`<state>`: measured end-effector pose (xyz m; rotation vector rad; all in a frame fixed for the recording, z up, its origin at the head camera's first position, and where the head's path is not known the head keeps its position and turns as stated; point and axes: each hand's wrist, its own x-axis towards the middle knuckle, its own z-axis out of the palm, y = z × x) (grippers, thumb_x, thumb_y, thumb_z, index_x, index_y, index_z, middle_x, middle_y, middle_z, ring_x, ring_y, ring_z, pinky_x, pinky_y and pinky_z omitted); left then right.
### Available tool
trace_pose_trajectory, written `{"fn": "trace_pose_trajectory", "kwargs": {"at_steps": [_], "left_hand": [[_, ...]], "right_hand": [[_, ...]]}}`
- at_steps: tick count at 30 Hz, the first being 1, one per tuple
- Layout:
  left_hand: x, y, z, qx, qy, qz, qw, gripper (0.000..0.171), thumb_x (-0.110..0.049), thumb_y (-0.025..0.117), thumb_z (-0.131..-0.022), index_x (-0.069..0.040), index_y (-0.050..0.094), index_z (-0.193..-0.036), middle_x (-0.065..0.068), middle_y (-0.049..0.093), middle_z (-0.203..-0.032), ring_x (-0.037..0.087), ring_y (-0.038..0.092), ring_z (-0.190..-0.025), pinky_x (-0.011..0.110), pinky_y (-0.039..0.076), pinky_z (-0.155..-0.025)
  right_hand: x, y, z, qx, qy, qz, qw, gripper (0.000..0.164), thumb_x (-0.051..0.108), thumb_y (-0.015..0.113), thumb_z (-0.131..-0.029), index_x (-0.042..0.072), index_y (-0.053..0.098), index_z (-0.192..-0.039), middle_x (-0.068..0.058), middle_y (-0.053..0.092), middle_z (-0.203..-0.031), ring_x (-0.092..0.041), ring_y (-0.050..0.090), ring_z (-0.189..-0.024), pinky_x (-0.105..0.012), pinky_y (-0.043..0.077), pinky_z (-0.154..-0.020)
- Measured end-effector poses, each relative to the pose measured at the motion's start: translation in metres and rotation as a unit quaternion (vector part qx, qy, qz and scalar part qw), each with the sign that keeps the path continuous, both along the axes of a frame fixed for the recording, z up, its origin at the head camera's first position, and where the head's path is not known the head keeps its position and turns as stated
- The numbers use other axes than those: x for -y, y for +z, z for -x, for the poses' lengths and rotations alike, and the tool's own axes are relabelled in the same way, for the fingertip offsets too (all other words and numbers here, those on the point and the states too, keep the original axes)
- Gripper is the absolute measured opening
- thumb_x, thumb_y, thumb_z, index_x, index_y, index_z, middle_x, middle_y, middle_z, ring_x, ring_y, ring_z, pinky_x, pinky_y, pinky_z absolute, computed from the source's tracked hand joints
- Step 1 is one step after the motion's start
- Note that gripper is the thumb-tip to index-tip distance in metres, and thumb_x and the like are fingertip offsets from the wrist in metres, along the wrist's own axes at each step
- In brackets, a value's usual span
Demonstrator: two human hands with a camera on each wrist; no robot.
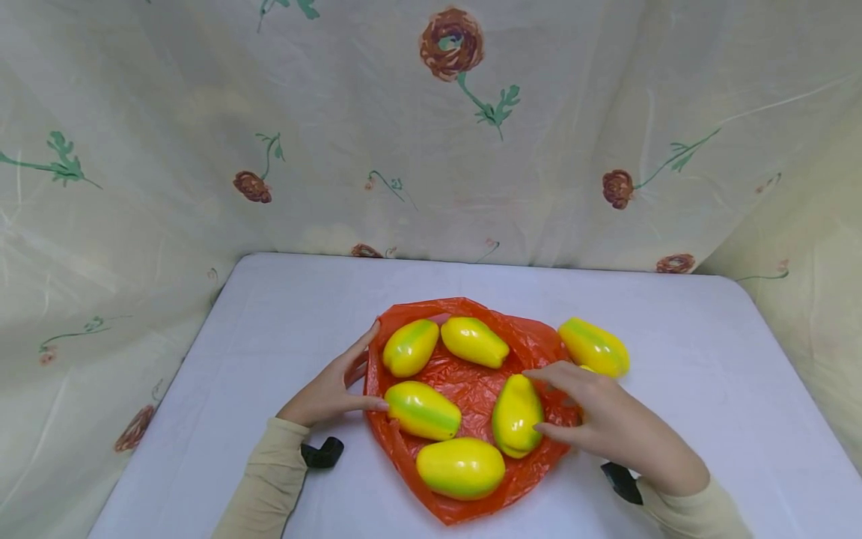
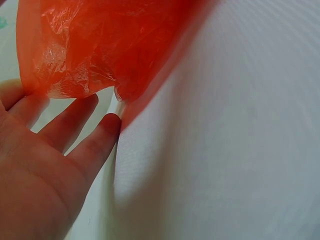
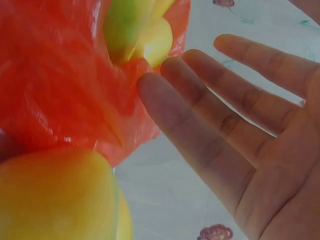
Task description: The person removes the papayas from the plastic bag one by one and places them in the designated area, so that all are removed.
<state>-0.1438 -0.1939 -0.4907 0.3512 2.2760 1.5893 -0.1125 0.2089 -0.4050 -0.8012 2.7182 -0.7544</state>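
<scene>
A red plastic bag (image 1: 471,378) lies spread on the table with several glossy yellow papayas in it, some striped green. My left hand (image 1: 337,382) is at the bag's left rim, its thumb reaching over the edge beside a green-striped papaya (image 1: 423,410). Straight, spread fingers of that hand touch the bag's edge in the left wrist view. Over the bag's right side, my right hand (image 1: 599,408) has its thumb and forefinger about an upright papaya (image 1: 517,415). Its fingers are straight and apart in the right wrist view, with a papaya (image 3: 55,195) at lower left.
Outside the bag, at its right, lies a papaya (image 1: 594,347); part of another shows just behind my right hand. A white cloth covers the table (image 1: 269,314). Behind hangs a pale curtain (image 1: 337,97) printed with brown flowers. Each wrist wears a black device.
</scene>
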Motion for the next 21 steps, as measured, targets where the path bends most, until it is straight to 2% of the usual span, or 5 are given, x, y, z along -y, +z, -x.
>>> {"fn": "trace_pose_trajectory", "kwargs": {"at_steps": [7,17,21], "left_hand": [[0.0,-0.001,0.0,0.0,0.0,-0.002,1.0,0.114,-0.034,0.091,-0.078,-0.046,0.016,-0.163,-0.016,0.014,-0.173,0.029,0.022,-0.161,0.05,0.032,-0.127],[0.0,0.0,0.0,0.002,0.0,-0.005,1.0,0.115,-0.035,0.092,-0.078,-0.046,0.016,-0.163,-0.016,0.013,-0.173,0.029,0.022,-0.161,0.05,0.031,-0.127],[0.0,0.0,0.0,0.004,0.003,-0.002,1.0,0.115,-0.036,0.092,-0.077,-0.046,0.016,-0.163,-0.016,0.014,-0.173,0.028,0.021,-0.161,0.051,0.031,-0.127]], "right_hand": [[0.01,-0.005,0.0,-0.012,-0.012,-0.029,0.999,0.046,0.038,0.087,-0.083,0.02,0.07,-0.123,0.009,0.071,-0.113,-0.008,0.062,-0.098,-0.03,0.063,-0.087],[0.019,-0.015,0.002,-0.026,-0.01,-0.057,0.998,0.042,0.041,0.087,-0.082,0.021,0.072,-0.117,0.006,0.07,-0.114,-0.012,0.062,-0.099,-0.038,0.062,-0.092],[0.02,-0.018,0.003,-0.011,-0.007,-0.045,0.999,0.044,0.042,0.088,-0.08,0.023,0.072,-0.116,0.006,0.066,-0.115,-0.013,0.06,-0.102,-0.037,0.062,-0.092]]}}
